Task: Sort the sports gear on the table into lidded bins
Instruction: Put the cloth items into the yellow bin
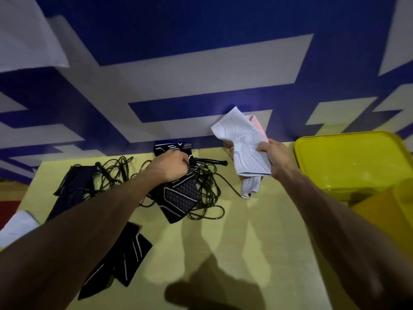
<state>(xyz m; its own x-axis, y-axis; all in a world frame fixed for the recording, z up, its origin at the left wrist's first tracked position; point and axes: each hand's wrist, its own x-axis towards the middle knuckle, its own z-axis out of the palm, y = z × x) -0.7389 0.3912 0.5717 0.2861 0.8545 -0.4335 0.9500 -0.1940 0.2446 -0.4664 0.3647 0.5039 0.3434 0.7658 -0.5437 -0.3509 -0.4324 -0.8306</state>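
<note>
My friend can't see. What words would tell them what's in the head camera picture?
A person's left hand grips a black padded sleeve over a tangled black jump rope, while the right hand holds white and pink fabric gear beside a yellow lidded bin. More black sleeves lie on the yellow table.

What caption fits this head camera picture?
Left hand grips a black sleeve; right hand holds pale sleeves near the yellow bin.

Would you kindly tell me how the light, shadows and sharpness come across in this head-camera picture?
Head view: dim, with several overlapping arm shadows on the table, suggesting more than one lamp; the wide lens bends the wall stripes; the yellow lid looks smeared; the left hand gripping the black pad and the right hand holding the white sleeve are fairly sharp.
</note>
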